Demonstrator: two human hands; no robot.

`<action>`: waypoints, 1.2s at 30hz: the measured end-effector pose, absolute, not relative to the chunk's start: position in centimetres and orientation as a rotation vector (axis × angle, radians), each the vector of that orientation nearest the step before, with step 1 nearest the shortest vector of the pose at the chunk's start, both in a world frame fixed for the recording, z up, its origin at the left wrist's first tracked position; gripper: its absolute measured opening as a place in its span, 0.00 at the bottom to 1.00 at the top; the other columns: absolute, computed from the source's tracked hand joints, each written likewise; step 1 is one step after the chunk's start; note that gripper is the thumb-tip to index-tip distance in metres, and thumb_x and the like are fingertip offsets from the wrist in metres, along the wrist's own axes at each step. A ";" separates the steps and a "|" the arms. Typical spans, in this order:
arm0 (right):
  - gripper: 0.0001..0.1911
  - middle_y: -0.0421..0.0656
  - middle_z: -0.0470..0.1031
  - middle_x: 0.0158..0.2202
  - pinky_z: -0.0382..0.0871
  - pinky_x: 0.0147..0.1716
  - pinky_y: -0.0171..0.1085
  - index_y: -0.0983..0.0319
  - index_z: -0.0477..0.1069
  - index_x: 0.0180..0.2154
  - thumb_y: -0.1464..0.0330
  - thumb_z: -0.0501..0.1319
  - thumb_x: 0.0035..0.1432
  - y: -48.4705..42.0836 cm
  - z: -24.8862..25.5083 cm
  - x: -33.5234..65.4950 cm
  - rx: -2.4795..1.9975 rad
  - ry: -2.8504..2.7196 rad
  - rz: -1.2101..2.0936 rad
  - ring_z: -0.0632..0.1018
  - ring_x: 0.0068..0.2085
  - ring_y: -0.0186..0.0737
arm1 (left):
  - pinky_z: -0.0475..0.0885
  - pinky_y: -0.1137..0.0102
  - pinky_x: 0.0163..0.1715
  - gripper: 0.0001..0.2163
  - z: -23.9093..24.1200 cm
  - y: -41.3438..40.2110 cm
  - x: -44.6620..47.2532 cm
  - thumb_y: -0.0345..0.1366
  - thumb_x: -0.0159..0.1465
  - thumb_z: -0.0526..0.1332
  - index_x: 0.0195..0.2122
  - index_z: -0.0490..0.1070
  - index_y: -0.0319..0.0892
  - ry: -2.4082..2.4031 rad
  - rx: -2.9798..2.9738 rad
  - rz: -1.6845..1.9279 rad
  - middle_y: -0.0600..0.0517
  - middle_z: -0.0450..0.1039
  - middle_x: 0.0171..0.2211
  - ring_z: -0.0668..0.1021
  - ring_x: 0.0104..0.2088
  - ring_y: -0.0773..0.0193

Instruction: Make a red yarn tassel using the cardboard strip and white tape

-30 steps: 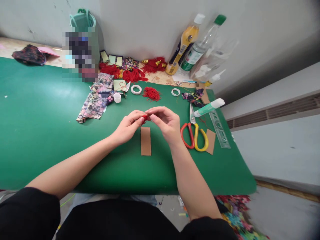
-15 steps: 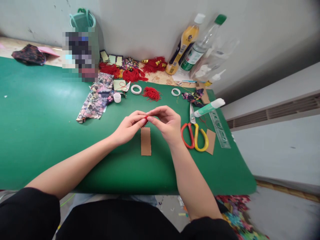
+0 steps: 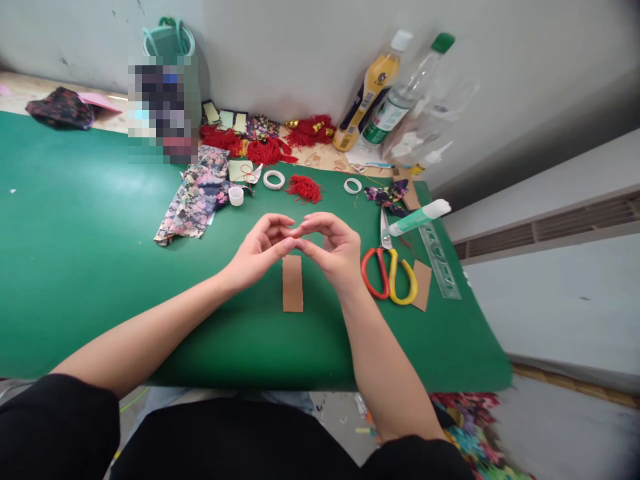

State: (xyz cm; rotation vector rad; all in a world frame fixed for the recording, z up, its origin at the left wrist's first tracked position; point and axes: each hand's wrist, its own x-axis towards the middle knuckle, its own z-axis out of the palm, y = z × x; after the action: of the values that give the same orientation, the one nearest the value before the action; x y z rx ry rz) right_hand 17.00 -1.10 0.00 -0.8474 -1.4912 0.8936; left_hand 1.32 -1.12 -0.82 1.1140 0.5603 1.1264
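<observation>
My left hand (image 3: 257, 252) and my right hand (image 3: 334, 252) meet fingertip to fingertip above the green table (image 3: 90, 220). Both pinch with thumb and forefinger, the other fingers arched. Whatever sits in the pinch is hidden by the fingertips. Just below the hands a brown cardboard strip (image 3: 293, 284) lies flat on the table, untouched. A loose tuft of red thread (image 3: 305, 189) lies beyond the hands.
Red-and-yellow scissors (image 3: 389, 275), a green glue tube (image 3: 419, 217), a clear ruler (image 3: 440, 260) and a cardboard scrap (image 3: 423, 285) lie to the right. Floral fabric (image 3: 194, 197), tape rings (image 3: 273, 179), a white cap (image 3: 235, 195), red tassels (image 3: 270, 150) and bottles (image 3: 370, 90) are farther back.
The small red piece seen between my fingertips earlier no longer shows. My fingers have drawn closer into a tight pinch. The view shifted slightly.
</observation>
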 end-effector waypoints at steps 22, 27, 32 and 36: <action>0.15 0.38 0.82 0.32 0.78 0.40 0.38 0.57 0.75 0.35 0.66 0.74 0.44 -1.0 0.1 17.2 -0.801 -1.318 1.144 0.83 0.36 0.37 | 0.59 0.74 0.24 0.22 -0.2 -1.7 1.2 0.56 0.58 0.62 0.30 0.68 0.38 0.597 1.074 0.851 0.55 0.67 0.21 0.67 0.23 0.72; 0.16 0.40 0.82 0.34 0.77 0.44 0.41 0.56 0.76 0.37 0.65 0.74 0.43 -0.9 -0.2 17.4 -0.807 -1.368 1.158 0.82 0.39 0.40 | 0.55 0.73 0.22 0.21 -0.3 -1.7 1.2 0.55 0.60 0.61 0.26 0.64 0.39 0.597 1.134 0.884 0.56 0.63 0.20 0.63 0.22 0.72; 0.11 0.40 0.82 0.36 0.76 0.46 0.42 0.56 0.78 0.35 0.67 0.73 0.46 -0.8 0.0 17.3 -0.800 -1.380 1.141 0.81 0.41 0.39 | 0.55 0.72 0.23 0.20 -0.4 -1.6 1.2 0.53 0.62 0.59 0.27 0.65 0.39 0.598 1.191 0.932 0.57 0.62 0.20 0.62 0.22 0.72; 0.06 0.41 0.81 0.39 0.75 0.48 0.43 0.55 0.80 0.32 0.67 0.71 0.49 -0.8 0.2 17.4 -0.810 -1.459 1.092 0.80 0.44 0.40 | 0.57 0.72 0.25 0.20 -0.3 -1.5 1.1 0.52 0.63 0.58 0.26 0.65 0.39 0.593 1.251 0.962 0.57 0.61 0.20 0.63 0.23 0.72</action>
State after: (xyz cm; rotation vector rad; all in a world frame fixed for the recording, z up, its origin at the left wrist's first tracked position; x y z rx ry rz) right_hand 17.40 -0.80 0.18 -0.8096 -1.4588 1.0924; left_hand 1.07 -1.51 -0.34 1.2515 0.5926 0.9616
